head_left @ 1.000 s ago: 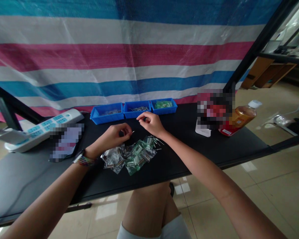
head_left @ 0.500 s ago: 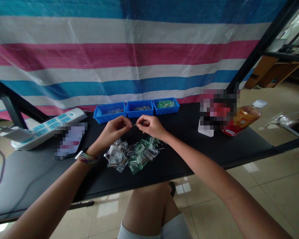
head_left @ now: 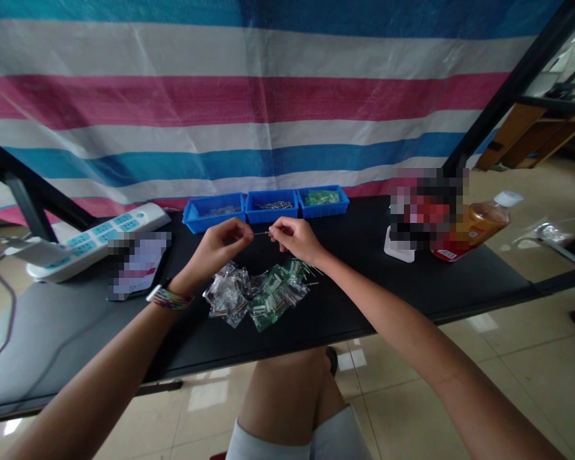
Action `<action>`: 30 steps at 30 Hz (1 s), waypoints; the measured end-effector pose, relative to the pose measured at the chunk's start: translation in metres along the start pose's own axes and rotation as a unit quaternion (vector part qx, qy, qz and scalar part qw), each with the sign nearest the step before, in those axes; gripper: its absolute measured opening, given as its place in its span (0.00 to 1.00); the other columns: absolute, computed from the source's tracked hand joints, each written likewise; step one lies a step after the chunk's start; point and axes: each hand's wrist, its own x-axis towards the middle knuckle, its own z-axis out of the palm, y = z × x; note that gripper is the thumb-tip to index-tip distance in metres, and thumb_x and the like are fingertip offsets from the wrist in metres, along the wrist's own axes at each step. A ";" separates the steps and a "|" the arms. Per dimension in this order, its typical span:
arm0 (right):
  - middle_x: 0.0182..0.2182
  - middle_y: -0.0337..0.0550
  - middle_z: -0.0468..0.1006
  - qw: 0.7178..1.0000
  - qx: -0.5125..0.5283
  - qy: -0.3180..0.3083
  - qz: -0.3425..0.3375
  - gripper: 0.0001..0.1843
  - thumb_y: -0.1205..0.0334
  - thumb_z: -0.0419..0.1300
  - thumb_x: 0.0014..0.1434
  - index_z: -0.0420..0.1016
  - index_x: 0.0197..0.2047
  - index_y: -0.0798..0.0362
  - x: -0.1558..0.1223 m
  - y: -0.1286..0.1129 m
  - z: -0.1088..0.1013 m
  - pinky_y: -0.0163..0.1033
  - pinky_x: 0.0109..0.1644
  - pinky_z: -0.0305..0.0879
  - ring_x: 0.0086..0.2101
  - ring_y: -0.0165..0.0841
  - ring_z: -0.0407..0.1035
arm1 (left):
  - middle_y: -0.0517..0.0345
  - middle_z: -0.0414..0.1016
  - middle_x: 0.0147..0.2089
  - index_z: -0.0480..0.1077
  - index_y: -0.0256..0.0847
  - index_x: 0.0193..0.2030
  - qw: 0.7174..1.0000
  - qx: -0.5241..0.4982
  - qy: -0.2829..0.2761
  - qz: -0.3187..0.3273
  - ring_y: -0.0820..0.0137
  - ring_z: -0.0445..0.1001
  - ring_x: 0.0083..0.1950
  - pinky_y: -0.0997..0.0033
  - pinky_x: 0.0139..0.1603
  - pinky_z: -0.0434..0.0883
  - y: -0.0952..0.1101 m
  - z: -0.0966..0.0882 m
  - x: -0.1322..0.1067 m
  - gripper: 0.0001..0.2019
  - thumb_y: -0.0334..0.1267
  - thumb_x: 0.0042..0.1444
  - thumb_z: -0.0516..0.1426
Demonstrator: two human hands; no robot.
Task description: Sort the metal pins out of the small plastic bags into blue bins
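My left hand and my right hand are raised just above the black table, fingertips pinched and almost meeting. Between them runs a thin metal pin, held at both ends. Below the hands lies a heap of small clear and green plastic bags with parts in them. A few loose pins lie at the heap's right side. Behind the hands stand three blue bins in a row; the middle one holds metal pins and the right one green parts.
A white power strip lies at the left rear with a cable trailing off. A blurred flat object sits beside it. At the right stand a blurred box and a lying bottle of amber liquid. A striped tarp hangs behind.
My hands came together from apart and rose slightly. The right hand moved in from near the bins, and both now pinch the same pin.
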 end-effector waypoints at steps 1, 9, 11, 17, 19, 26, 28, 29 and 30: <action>0.30 0.40 0.80 1.000 0.002 -0.001 0.000 0.25 0.38 0.67 0.65 0.76 0.35 0.54 0.000 0.000 0.000 0.32 0.27 0.66 0.22 0.26 0.70 | 0.56 0.77 0.35 0.75 0.39 0.38 1.000 0.006 -0.003 0.001 0.68 0.74 0.37 0.70 0.40 0.69 0.001 0.000 0.000 0.14 0.48 0.61 0.65; 0.32 0.37 0.78 0.997 0.060 0.017 0.033 0.12 0.54 0.70 0.57 0.77 0.39 0.53 0.000 -0.007 0.002 0.31 0.25 0.66 0.23 0.26 0.71 | 0.57 0.75 0.32 0.73 0.39 0.35 0.999 0.032 -0.006 0.002 0.68 0.74 0.34 0.70 0.37 0.70 0.002 0.002 0.001 0.13 0.47 0.62 0.61; 0.32 0.37 0.77 0.997 0.071 0.023 0.034 0.12 0.57 0.71 0.54 0.75 0.38 0.52 0.000 -0.010 0.002 0.32 0.25 0.67 0.23 0.26 0.71 | 0.57 0.76 0.31 0.74 0.39 0.34 0.999 0.041 -0.002 0.002 0.68 0.74 0.34 0.70 0.38 0.70 0.001 0.002 0.001 0.13 0.47 0.62 0.60; 0.31 0.36 0.77 0.996 0.076 0.025 0.035 0.11 0.58 0.70 0.53 0.74 0.35 0.52 0.000 -0.014 0.003 0.32 0.27 0.68 0.23 0.26 0.70 | 0.55 0.77 0.30 0.74 0.39 0.31 0.998 0.055 0.002 -0.011 0.67 0.74 0.33 0.69 0.38 0.72 -0.001 0.003 0.002 0.16 0.49 0.64 0.59; 0.30 0.35 0.76 0.996 0.081 0.023 0.039 0.11 0.58 0.70 0.53 0.74 0.35 0.53 0.000 -0.013 0.003 0.32 0.26 0.67 0.23 0.26 0.70 | 0.54 0.77 0.30 0.74 0.39 0.31 0.998 0.055 0.005 -0.013 0.67 0.75 0.34 0.68 0.38 0.71 -0.002 0.003 0.003 0.18 0.52 0.64 0.59; 0.30 0.36 0.77 0.995 0.077 0.034 0.049 0.20 0.46 0.75 0.53 0.75 0.34 0.53 0.001 -0.011 0.003 0.32 0.25 0.67 0.22 0.25 0.69 | 0.54 0.78 0.33 0.76 0.39 0.35 1.000 0.020 0.000 -0.012 0.65 0.77 0.36 0.69 0.39 0.72 0.002 0.001 0.001 0.17 0.53 0.63 0.62; 0.30 0.37 0.77 0.995 0.073 0.035 0.052 0.23 0.43 0.75 0.53 0.75 0.34 0.53 0.001 -0.011 0.003 0.33 0.25 0.66 0.22 0.25 0.68 | 0.54 0.78 0.34 0.75 0.39 0.36 1.000 0.008 -0.005 -0.012 0.65 0.77 0.36 0.69 0.40 0.73 0.003 0.001 0.000 0.17 0.53 0.62 0.63; 0.30 0.37 0.78 0.995 0.072 0.035 0.053 0.24 0.41 0.75 0.54 0.75 0.34 0.53 0.001 -0.010 0.002 0.32 0.25 0.66 0.21 0.25 0.68 | 0.54 0.78 0.34 0.75 0.39 0.36 1.000 0.006 -0.005 -0.014 0.65 0.77 0.37 0.68 0.40 0.73 0.003 0.001 0.000 0.17 0.53 0.61 0.63; 0.30 0.38 0.78 0.995 0.070 0.034 0.054 0.25 0.40 0.75 0.54 0.75 0.34 0.53 0.001 -0.010 0.002 0.32 0.25 0.65 0.21 0.25 0.68 | 0.54 0.78 0.34 0.75 0.39 0.36 1.000 0.006 -0.004 -0.016 0.65 0.77 0.37 0.68 0.40 0.73 0.004 0.001 0.000 0.18 0.54 0.61 0.63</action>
